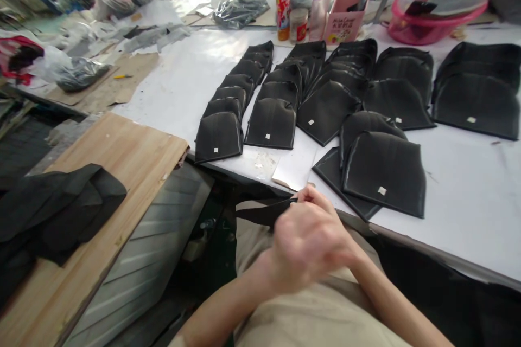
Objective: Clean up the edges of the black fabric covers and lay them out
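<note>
My left hand (305,244) is curled into a fist, blurred by motion, in front of my right hand. What its fingers hold, if anything, is hidden. Just behind it, my right hand (315,198) is closed on a thin black piece of sheet material (262,212), which sticks out to the left over my lap. To the right of my hands, a black flat pouch-like piece (386,173) with a small white sticker lies on others at the table edge. More such black pieces (220,135) overlap in several rows on the white table (459,184).
A wooden board (134,146) on the left bears dark cloth (61,211). Along the back stand a drink bottle (283,8), a jar (299,26), a tumbler (321,5), a pink box (348,16) and a pink basin (419,27). Plastic bags (240,6) lie farther back.
</note>
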A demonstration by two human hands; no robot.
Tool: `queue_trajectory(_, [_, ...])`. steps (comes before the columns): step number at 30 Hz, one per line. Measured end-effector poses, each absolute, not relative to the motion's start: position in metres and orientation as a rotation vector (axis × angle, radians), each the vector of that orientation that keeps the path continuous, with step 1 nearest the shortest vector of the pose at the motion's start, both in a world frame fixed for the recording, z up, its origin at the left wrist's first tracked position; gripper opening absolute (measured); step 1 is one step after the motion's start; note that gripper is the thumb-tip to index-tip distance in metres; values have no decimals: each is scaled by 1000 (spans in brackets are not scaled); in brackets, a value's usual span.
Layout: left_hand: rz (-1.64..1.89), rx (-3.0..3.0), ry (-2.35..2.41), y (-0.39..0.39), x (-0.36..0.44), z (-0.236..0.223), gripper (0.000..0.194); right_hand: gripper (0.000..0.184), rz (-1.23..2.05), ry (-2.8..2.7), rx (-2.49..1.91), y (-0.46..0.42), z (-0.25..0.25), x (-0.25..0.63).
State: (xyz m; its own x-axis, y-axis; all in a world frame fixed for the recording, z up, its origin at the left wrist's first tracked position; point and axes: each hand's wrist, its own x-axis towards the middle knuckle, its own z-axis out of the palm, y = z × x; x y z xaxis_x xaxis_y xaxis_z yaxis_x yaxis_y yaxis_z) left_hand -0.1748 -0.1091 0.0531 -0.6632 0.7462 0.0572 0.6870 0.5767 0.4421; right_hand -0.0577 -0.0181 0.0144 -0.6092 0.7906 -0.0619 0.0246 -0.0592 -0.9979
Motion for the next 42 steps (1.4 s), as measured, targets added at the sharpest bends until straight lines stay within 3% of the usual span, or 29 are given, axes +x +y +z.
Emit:
queue_trajectory(5, [1093,1892,2099,-129,-218,20,40,20,1735,-1672,-905,-29,26,-44])
queue_trajectory(7, [1071,1833,2121,-142,-226,5,28,21,1756,-1662,-908,-34,28,-42])
queue_trajectory(11, [1070,1776,1996,-162,-227,-8,32,20,1750,-1663,-932,-40,26,-36])
queue_trajectory(18, [941,1745,1865,-147,-205,21,21,20,1623,-1772,-929,-41,33,-26])
queue_trajectory(25, [1217,1411,1809,-131,-172,22,28,20,1532,-1876,-879,-39,30,-20])
queue_trajectory(32, [1252,1041,1766,-126,-168,21,35,27,1564,-1709,-860,-41,19,-15])
queue_trajectory(42, [1204,623,1592,-119,-168,20,38,20,1385,-1918,-742,-38,12,-14])
